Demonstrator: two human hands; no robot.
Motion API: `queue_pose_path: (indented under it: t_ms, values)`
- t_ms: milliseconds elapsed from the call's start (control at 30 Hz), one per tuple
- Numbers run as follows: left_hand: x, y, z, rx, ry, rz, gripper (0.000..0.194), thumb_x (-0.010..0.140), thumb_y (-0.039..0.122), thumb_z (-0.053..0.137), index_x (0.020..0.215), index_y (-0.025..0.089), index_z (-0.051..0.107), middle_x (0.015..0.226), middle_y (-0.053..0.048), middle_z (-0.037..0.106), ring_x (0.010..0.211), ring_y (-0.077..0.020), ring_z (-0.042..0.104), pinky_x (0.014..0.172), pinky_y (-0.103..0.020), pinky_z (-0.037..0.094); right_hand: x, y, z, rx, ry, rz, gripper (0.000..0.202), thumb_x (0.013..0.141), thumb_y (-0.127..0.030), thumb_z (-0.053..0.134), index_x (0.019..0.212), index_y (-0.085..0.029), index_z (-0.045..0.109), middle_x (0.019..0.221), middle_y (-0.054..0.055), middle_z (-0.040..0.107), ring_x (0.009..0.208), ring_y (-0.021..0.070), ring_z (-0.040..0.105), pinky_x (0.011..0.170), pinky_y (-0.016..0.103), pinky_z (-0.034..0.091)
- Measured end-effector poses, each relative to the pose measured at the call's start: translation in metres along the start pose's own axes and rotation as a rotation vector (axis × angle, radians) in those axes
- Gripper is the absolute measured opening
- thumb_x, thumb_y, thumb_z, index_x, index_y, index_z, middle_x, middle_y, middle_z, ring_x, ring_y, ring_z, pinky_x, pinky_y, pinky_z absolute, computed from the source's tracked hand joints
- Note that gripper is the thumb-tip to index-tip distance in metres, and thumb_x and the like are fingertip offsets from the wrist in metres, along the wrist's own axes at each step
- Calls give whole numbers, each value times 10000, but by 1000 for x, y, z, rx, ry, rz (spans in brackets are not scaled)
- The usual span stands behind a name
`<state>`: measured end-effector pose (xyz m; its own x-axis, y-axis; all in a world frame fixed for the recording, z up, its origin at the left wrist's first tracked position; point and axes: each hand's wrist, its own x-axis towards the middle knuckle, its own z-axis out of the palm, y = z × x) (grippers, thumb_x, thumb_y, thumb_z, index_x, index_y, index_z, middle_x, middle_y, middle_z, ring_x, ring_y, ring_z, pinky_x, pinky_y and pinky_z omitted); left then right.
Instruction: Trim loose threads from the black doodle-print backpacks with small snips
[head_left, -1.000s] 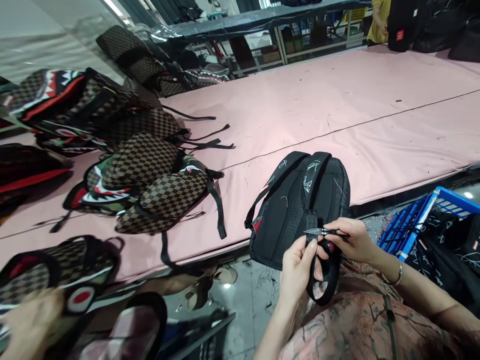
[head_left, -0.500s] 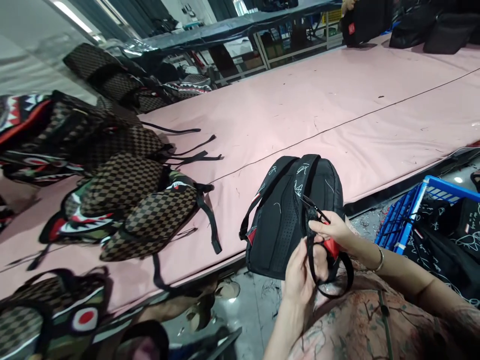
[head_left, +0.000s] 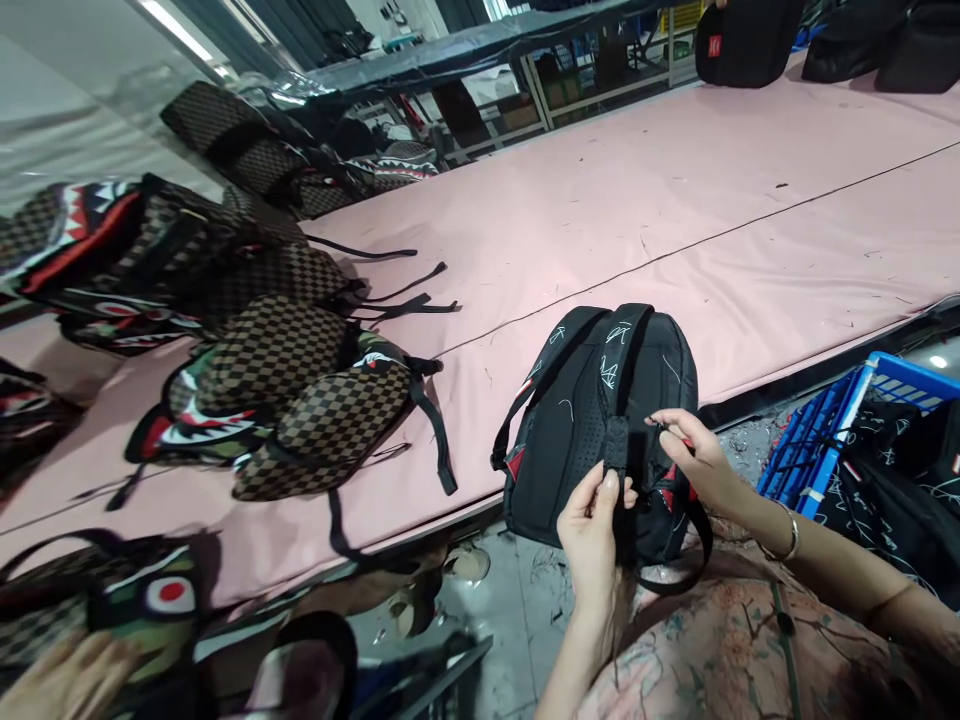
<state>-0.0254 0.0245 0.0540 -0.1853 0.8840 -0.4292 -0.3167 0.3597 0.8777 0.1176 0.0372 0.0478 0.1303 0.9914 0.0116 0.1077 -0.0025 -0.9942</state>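
A black backpack (head_left: pixel 577 430) with white line drawings on its straps lies back side up at the near edge of the pink table. My left hand (head_left: pixel 596 515) pinches the lower part of its right shoulder strap (head_left: pixel 616 440) between thumb and fingers. To the right of that strap, my right hand (head_left: pixel 694 455) is closed, thumb against fingers, around something small and partly red, perhaps a tool; most of it is hidden. A loose strap loop (head_left: pixel 705 550) hangs below, by my lap.
Checkered backpacks (head_left: pixel 330 420) with shark-mouth prints are piled at the left of the pink table (head_left: pixel 562 230). A blue crate (head_left: pixel 855 430) of black bags stands at the right. Another person's hand (head_left: pixel 75 675) is at the lower left; black bags (head_left: pixel 750 45) are at the far right.
My right hand has moved right and up, away from the strap. My left hand now pinches the strap's lower part. Another person's hand has appeared at the lower left.
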Motion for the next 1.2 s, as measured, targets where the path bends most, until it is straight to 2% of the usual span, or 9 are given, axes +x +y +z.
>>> queue_pose_path:
  t_ms: [167, 400, 467, 567, 667, 767, 933, 1067, 1200]
  values:
    - [1, 4, 0, 8, -14, 46, 390, 591, 308, 757, 936, 142, 687, 653, -15, 690, 519, -88, 594, 568, -216, 494, -11, -1, -14, -190, -255, -243, 239, 815, -296, 549, 1028, -198, 598, 1001, 69, 653, 870, 182, 594, 736, 293, 464]
    - [-4, 0, 3, 74, -11, 53, 356, 597, 299, 755, 909, 141, 691, 655, -17, 691, 522, -97, 590, 566, -222, 490, -9, 5, -14, -191, -255, -326, 210, 848, -281, 506, 1003, -201, 623, 933, 71, 675, 848, 184, 615, 749, 309, 465]
    - [0, 4, -3, 73, -37, 81, 321, 605, 281, 748, 892, 155, 683, 648, -8, 684, 507, -98, 584, 547, -222, 485, -9, 5, -15, -143, -241, -293, 207, 839, -297, 521, 985, -197, 628, 910, 71, 672, 820, 182, 612, 726, 304, 465]
    - [14, 22, -26, 30, -259, 290, 222, 736, 398, 593, 744, 188, 665, 498, 24, 590, 399, -104, 509, 401, -209, 416, -10, 10, -22, -20, -136, -153, 227, 809, -349, 563, 966, -194, 616, 900, 61, 645, 798, 174, 584, 694, 291, 455]
    - [29, 50, -55, -135, -473, 522, 504, 827, 563, 334, 494, 255, 552, 282, 73, 296, 248, -93, 310, 270, -200, 253, -8, 25, -34, 178, 36, 48, 282, 795, -428, 553, 959, -200, 578, 759, 15, 583, 659, 135, 519, 587, 254, 415]
    - [35, 66, -66, -249, -556, 435, 503, 793, 591, 429, 465, 222, 524, 283, 71, 294, 256, -63, 303, 307, -175, 277, -8, 51, -45, 374, 108, 187, 321, 809, -489, 494, 926, -194, 539, 572, -57, 422, 494, 90, 360, 472, 219, 305]
    - [38, 35, -21, 484, -553, 268, 202, 723, 362, 650, 810, 184, 685, 745, -57, 677, 688, -165, 622, 671, -280, 494, -16, 91, -50, 356, 146, 292, 370, 797, -540, 461, 860, -176, 492, 573, -77, 357, 459, 67, 276, 434, 210, 213]
    - [62, -1, 26, 1030, -571, 560, 261, 755, 234, 594, 1013, 232, 634, 1039, -79, 633, 870, -197, 595, 780, -319, 461, -20, 106, -50, 318, 169, 310, 398, 774, -568, 464, 861, -180, 468, 557, -92, 311, 433, 61, 238, 424, 210, 201]
    - [82, -10, 51, 1462, -663, 617, 123, 767, 163, 543, 835, 194, 640, 859, -75, 618, 808, -213, 588, 711, -323, 431, -17, 116, -52, 290, 211, 277, 398, 796, -567, 420, 879, -181, 473, 555, -89, 314, 427, 65, 241, 418, 209, 207]
